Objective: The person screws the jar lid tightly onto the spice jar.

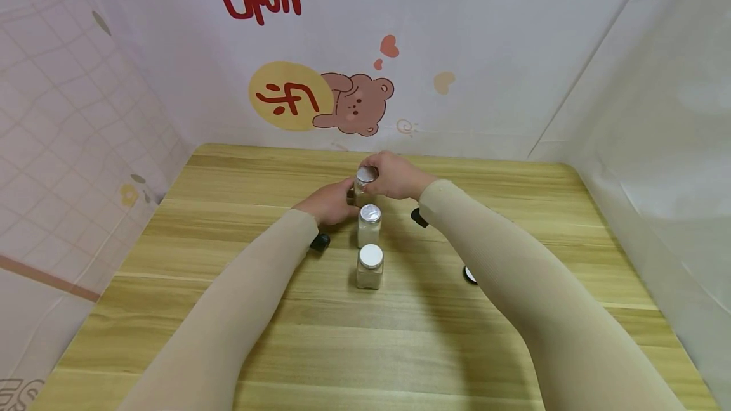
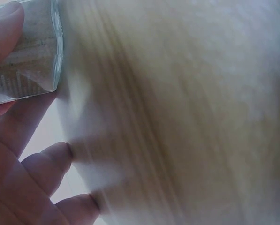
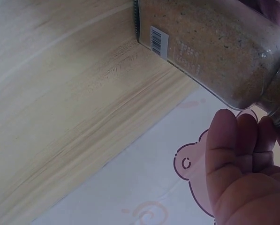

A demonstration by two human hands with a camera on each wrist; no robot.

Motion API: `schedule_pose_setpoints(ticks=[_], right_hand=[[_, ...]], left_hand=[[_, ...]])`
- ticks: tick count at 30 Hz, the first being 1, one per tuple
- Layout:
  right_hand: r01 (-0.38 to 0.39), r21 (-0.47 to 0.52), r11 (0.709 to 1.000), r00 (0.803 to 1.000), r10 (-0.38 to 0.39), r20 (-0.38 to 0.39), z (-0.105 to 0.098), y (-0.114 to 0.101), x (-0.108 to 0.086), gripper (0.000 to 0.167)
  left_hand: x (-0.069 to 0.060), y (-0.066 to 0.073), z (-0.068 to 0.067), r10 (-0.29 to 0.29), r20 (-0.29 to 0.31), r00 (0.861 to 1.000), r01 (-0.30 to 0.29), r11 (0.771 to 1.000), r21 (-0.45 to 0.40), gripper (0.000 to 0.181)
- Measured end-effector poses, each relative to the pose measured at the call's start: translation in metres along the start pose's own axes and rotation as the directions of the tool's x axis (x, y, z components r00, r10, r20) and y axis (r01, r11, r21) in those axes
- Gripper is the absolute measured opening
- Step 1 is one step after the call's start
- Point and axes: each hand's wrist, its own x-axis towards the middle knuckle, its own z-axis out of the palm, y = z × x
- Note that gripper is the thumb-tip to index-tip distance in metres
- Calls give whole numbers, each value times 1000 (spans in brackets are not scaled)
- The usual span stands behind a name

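Note:
Three glass jars stand in a line on the wooden table. The farthest jar (image 1: 362, 197) has a silver lid (image 1: 367, 174); my right hand (image 1: 396, 175) grips it around the lid and neck from the right. My left hand (image 1: 331, 202) holds the lower part of that jar from the left. In the left wrist view, the thumb of my left hand (image 2: 25, 159) lies on the clear glass (image 2: 34, 56). Brown speckled contents and a barcode show on the jar (image 3: 210, 47) in the right wrist view, with the fingers of my right hand (image 3: 252, 173) at its neck.
Nearer than the gripped jar stand a silver-topped jar (image 1: 368, 233) and a white-lidded jar (image 1: 370, 274). A round black-and-white object (image 1: 469, 274) lies by the right forearm on the table (image 1: 354, 354). A printed white sheet (image 1: 485, 30) rises behind the far edge.

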Motion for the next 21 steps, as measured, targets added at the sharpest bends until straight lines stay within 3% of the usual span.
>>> schedule_pose_setpoints(ticks=[21], right_hand=[[-20,-18,1000,999,21,38,-1,5,3,50]], left_hand=[[2,-1,1,-16,6,1000,16,1000,7,79]])
